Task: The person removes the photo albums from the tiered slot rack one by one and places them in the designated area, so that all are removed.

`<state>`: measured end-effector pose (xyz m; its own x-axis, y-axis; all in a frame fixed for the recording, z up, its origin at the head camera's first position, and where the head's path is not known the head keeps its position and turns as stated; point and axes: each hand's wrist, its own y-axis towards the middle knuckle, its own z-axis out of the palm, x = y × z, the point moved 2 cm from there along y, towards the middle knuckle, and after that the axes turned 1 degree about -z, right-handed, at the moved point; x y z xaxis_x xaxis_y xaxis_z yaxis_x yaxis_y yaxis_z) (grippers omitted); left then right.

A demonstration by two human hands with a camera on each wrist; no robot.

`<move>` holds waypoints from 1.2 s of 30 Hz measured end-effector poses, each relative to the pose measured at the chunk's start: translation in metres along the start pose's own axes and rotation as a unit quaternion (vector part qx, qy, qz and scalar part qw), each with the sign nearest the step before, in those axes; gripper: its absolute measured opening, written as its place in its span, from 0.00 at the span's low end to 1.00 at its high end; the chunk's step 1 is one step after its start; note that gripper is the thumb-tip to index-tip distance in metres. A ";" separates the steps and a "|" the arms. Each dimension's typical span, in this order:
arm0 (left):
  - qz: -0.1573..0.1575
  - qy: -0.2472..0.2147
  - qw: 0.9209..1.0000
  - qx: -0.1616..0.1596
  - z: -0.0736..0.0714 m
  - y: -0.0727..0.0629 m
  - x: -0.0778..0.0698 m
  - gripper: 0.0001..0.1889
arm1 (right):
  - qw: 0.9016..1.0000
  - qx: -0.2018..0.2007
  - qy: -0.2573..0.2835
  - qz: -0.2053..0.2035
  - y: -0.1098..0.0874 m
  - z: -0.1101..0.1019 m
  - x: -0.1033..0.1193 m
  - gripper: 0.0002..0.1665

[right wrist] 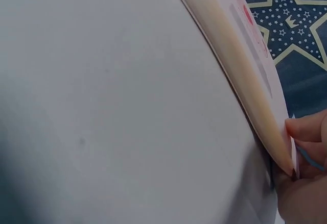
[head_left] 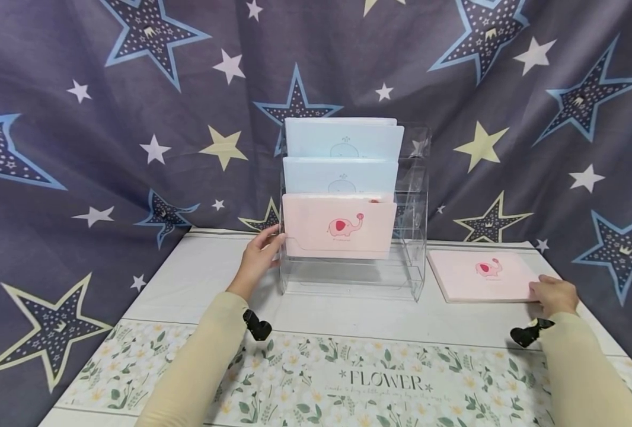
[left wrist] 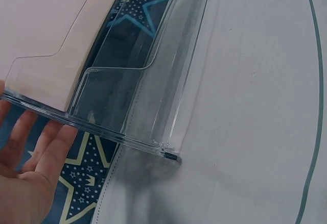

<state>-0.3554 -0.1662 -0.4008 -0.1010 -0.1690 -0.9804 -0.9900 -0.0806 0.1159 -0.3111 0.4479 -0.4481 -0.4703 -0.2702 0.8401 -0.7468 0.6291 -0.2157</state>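
Over on the right, the right hand (head_left: 556,295) is pinching the near right corner of the pink elephant stack (head_left: 487,284), the stack stretching away leftward from the fingers. The right wrist view has the thumb low at the corner and fingers on the other side of it; whether they pin one piece or the whole thickness, I can't tell. The stack lies flat on the white tabletop (head_left: 337,317), elephant face up, just beside the right side of the clear rack (head_left: 348,273).

And across to the left hand (head_left: 259,256): no grip here, the fingers loosely extended, fingertips against the outside of the rack's left side panel. Just inside that panel, right beside those fingertips, stands a pink elephant folder (head_left: 340,228), upright and leaning back slightly. The pink stack is well apart from this hand, with the rack in between.

Up the tiers we go: pale blue whale folders (head_left: 342,178) fill the two levels behind the pink one, all set toward the rack's left side. In front, a floral mat (head_left: 284,365) reads "FLOWER", and behind everything hangs a dark starry cloth (head_left: 316,35).
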 end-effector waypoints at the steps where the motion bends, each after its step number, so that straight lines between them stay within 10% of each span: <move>1: 0.000 0.000 1.000 -0.001 0.000 0.000 0.000 0.27 | 1.000 -0.003 -0.003 -0.002 0.000 0.000 0.000 0.40; 13: -0.003 0.002 1.000 0.000 0.001 -0.001 -0.002 0.29 | 0.991 -0.003 -0.112 -0.072 -0.003 -0.003 0.007 0.38; 36: -0.003 0.007 1.000 -0.007 0.001 -0.001 -0.003 0.28 | 0.973 0.084 -0.082 -0.201 -0.021 -0.016 0.039 0.37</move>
<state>-0.3546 -0.1646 -0.3982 -0.0945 -0.1826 -0.9786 -0.9891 -0.0943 0.1131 -0.3066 0.4360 -0.4029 -0.1836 -0.5905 0.7859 -0.9456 0.3246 0.0231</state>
